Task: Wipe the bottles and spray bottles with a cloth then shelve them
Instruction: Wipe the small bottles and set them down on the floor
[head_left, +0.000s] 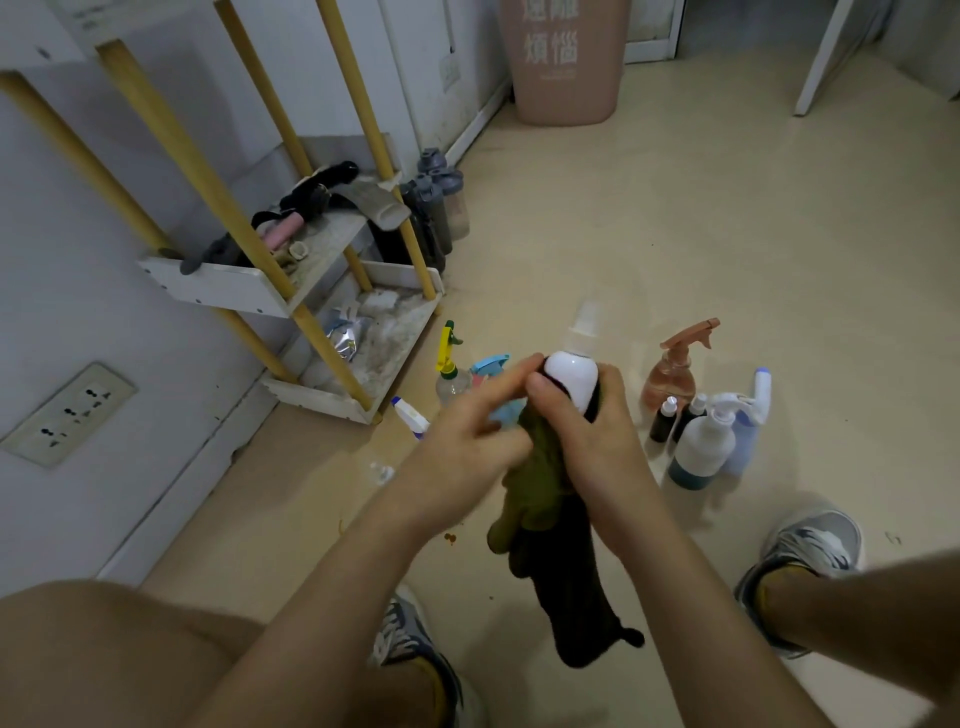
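I hold a white spray bottle (571, 378) upright in front of me, above the floor. My right hand (589, 441) grips a dark green cloth (545, 499) wrapped round the bottle's body, thumb on the white plastic. My left hand (467, 436) holds the bottle from the left, its fingers reaching to the shoulder. The cloth's long end hangs down below both hands. The bottle's lower part is hidden by the cloth and fingers. The white shelf with yellow poles (358, 405) stands to the left against the wall.
On the floor stand a pink trigger sprayer (675, 374), a white pump bottle (701, 447), a pale blue bottle (750, 415), two small dark bottles (662, 423), a yellow-topped sprayer (448, 364) and a blue sprayer (491, 366). Grey bottles (439, 208) and a pink bin (566, 67) stand further back.
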